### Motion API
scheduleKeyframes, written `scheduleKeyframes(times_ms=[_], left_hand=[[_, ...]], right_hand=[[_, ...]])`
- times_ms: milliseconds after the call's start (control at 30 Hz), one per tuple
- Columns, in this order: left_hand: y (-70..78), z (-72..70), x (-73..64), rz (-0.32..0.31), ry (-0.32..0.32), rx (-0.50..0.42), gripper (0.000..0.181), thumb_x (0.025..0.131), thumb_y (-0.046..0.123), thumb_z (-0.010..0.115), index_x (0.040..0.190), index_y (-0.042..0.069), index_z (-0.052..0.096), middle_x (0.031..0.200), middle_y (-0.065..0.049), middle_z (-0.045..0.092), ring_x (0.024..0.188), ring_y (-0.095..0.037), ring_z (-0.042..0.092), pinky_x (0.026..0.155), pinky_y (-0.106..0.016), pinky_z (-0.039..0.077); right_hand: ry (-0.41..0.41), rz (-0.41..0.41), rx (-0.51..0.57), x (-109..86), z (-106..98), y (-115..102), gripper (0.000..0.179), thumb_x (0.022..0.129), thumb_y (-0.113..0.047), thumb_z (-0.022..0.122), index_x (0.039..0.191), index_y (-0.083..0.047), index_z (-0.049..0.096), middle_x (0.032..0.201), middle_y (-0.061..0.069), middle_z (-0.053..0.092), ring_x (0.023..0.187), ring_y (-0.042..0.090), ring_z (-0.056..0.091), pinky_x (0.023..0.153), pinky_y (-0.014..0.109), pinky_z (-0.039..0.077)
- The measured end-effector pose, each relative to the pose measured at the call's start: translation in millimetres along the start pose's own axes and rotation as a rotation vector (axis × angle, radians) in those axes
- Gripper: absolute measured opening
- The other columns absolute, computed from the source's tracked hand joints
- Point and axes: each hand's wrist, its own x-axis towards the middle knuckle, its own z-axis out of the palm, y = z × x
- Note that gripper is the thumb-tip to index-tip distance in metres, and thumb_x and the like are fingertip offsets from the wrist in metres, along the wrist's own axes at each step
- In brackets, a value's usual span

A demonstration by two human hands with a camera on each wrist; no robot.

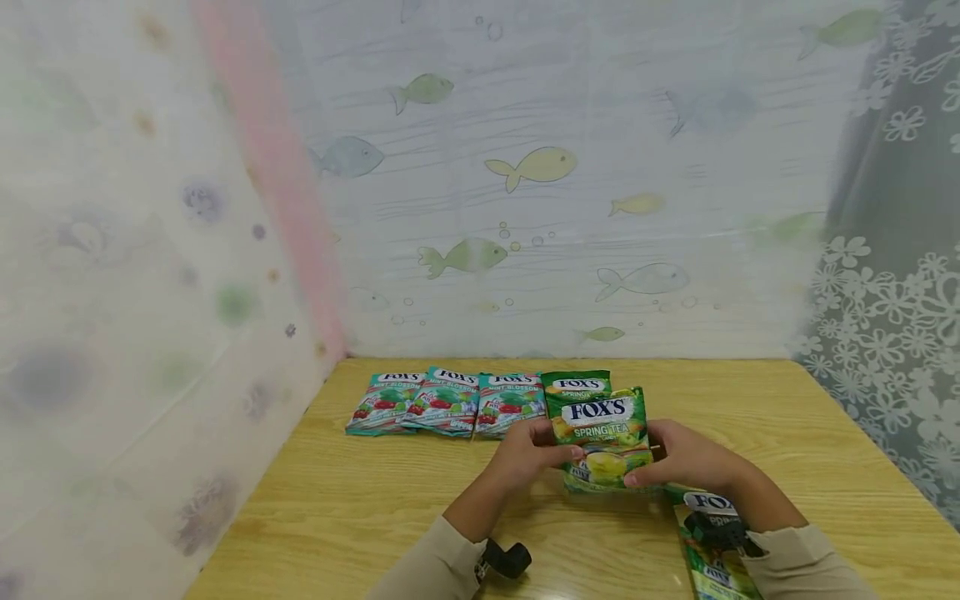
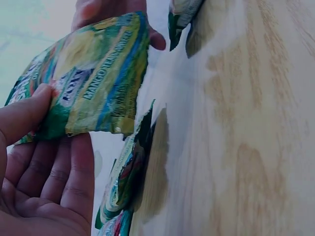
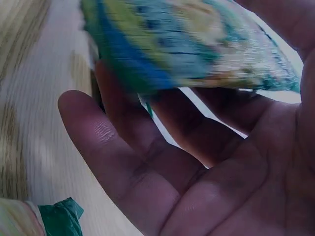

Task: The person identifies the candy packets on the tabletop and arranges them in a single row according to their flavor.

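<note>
A green Fox's Spring Tea candy bag (image 1: 600, 423) is held upright above the table, its front facing the head camera. My left hand (image 1: 525, 454) pinches its left side, thumb in front and fingers behind. At the opposite side my right hand (image 1: 693, 458) grips it, thumb on the front. In the left wrist view the bag (image 2: 93, 78) shows yellow, green and blue printing. Blurred, the bag (image 3: 197, 46) spans the top of the right wrist view. Just behind it stands another Spring Tea bag (image 1: 577, 383), partly covered.
Three teal Mint Blossom candy bags (image 1: 444, 402) overlap in a row at the table's back left. One more green bag (image 1: 708, 546) lies under my right forearm, partly hidden. The wooden table (image 1: 360, 508) meets fish-patterned curtains at the back.
</note>
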Motion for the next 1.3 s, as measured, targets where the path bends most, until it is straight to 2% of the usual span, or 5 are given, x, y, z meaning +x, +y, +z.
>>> scheduleKeyframes(times_ms=[233, 600, 933, 1167, 1300], left_hand=[[3.9, 0.0, 1.0, 0.047, 0.053, -0.083, 0.018, 0.093, 0.026, 0.080, 0.091, 0.009, 0.074, 0.081, 0.000, 0.068, 0.083, -0.021, 0.068, 0.084, -0.042, 0.063], [9.5, 0.0, 1.5, 0.071, 0.088, -0.103, 0.037, 0.092, 0.030, 0.081, 0.074, 0.012, 0.054, 0.071, -0.001, 0.055, 0.075, -0.028, 0.061, 0.088, -0.057, 0.060], [13.3, 1.6, -1.0, -0.002, 0.079, -0.043, 0.059, 0.088, 0.036, 0.084, 0.137, 0.011, 0.065, 0.131, -0.006, 0.066, 0.115, -0.020, 0.069, 0.092, -0.043, 0.061], [23.3, 5.0, 2.3, 0.104, 0.091, 0.087, 0.032, 0.089, 0.041, 0.082, 0.098, 0.013, 0.069, 0.096, -0.006, 0.069, 0.087, -0.016, 0.066, 0.073, -0.037, 0.057], [31.3, 7.8, 5.4, 0.107, 0.140, 0.083, 0.034, 0.088, 0.042, 0.083, 0.112, 0.019, 0.073, 0.107, 0.003, 0.070, 0.096, -0.013, 0.067, 0.079, -0.036, 0.059]], right_hand=[[0.011, -0.018, -0.009, 1.5, 0.3, -3.6, 0.057, 0.100, -0.019, 0.070, 0.143, 0.012, 0.046, 0.114, 0.018, 0.071, 0.091, 0.037, 0.070, 0.071, 0.051, 0.063], [0.104, -0.045, -0.069, 1.0, -0.6, -12.1, 0.050, 0.099, -0.020, 0.072, 0.136, 0.010, 0.056, 0.112, 0.016, 0.074, 0.087, 0.019, 0.069, 0.072, 0.043, 0.062], [0.209, -0.079, -0.182, -4.3, -2.4, -20.0, 0.035, 0.100, -0.025, 0.071, 0.120, 0.002, 0.062, 0.093, 0.015, 0.072, 0.081, 0.034, 0.069, 0.068, 0.041, 0.059], [0.288, -0.077, -0.188, -8.8, -3.8, -26.2, 0.035, 0.099, -0.027, 0.072, 0.119, 0.000, 0.064, 0.094, 0.015, 0.072, 0.079, 0.025, 0.069, 0.065, 0.036, 0.057], [0.322, -0.104, -0.176, -11.7, -7.5, -32.0, 0.044, 0.100, -0.027, 0.070, 0.135, -0.002, 0.061, 0.105, 0.012, 0.074, 0.086, 0.020, 0.072, 0.074, 0.035, 0.061]])
